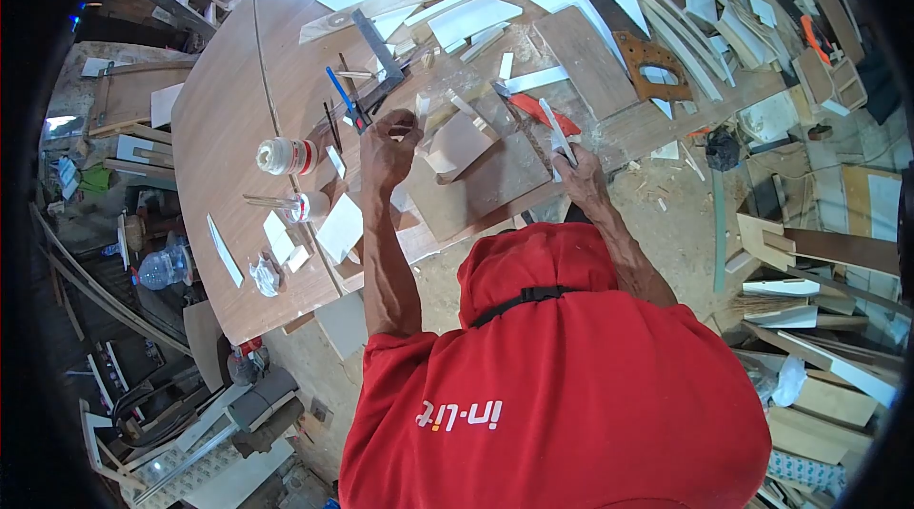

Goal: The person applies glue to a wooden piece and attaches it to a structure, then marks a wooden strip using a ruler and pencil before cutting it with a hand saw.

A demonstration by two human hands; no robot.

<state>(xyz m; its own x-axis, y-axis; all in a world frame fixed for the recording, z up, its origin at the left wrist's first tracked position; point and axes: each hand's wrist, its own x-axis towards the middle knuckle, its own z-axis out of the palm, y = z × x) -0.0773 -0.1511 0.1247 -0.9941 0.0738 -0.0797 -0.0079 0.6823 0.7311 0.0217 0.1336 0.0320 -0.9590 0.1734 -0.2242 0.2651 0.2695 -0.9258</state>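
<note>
My left hand has its fingers curled together beside a grey metal clamp with a blue bar; what it pinches, if anything, is too small to make out. My right hand is closed around a narrow pale strip-like tool that points away from me. Just beyond it lies a red-orange object. Between my hands a small block-like wooden piece rests on a flat brown board. Left of my left hand stand a white jar with a red band and a cup holding sticks.
The wooden table carries white offcuts and a crumpled white wad. A handsaw lies at the back right, near long strips. Stacked wood pieces crowd the floor to the right.
</note>
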